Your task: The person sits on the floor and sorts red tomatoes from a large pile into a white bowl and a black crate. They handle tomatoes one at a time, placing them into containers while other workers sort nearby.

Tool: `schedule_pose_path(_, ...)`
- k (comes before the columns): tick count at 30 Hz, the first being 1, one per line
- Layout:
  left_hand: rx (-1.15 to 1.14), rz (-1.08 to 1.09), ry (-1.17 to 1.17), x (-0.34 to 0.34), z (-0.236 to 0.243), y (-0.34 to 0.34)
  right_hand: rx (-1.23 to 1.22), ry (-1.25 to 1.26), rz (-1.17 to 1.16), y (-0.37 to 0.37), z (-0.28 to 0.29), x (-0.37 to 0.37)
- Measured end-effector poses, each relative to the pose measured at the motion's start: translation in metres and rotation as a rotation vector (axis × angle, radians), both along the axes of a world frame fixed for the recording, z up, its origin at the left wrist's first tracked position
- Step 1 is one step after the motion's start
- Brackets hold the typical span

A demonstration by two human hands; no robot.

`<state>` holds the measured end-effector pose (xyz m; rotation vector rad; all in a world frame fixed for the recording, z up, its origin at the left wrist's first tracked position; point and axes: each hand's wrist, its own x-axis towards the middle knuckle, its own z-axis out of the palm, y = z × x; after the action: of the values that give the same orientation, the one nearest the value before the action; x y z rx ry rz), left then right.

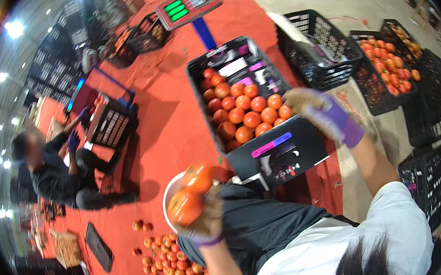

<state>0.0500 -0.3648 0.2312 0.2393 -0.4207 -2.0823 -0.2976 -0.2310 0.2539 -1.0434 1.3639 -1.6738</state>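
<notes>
My left hand [210, 216], in a brown-and-purple work glove, is closed around two large tomatoes [185, 206] above a white round-rimmed thing [168, 188], mostly hidden behind them. In front of me a black printed carton [287, 157] holds several rows of red tomatoes [242, 102] and stands below a scale's display. My right hand [317, 112], gloved the same way, reaches over the carton's right rim. Its fingers stretch toward the tomatoes at that edge, and I see nothing held in them.
A red-and-grey scale display [189, 5] rises on a blue post behind the carton. Loose tomatoes [177, 265] lie piled on the red floor covering, lower left. Black crates [318, 46] stand right, some with tomatoes [385, 64]. A co-worker [57, 170] sits left beside a crate [109, 122].
</notes>
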Motion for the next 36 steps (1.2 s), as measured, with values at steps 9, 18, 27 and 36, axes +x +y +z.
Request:
schedule_pose_path(9,0.051,-0.355,0.029,-0.087,-0.008,-0.006,0.089,-0.177,0.392,-0.084,-0.019,0.064)
schedule_pose_path(18,0.260,-0.178,0.037,-0.067,-0.019,-0.029,0.085,-0.905,0.296,-0.113,-0.045,-0.009)
schedule_pose_path(27,0.117,0.063,-0.212,-0.042,-0.023,-0.022,0.765,0.936,-0.062,-0.198,-0.099,-0.168)
schedule_pose_path(36,0.006,0.006,-0.482,-0.038,0.005,-0.029,0.943,1.431,0.359,-0.247,-0.222,-0.176)
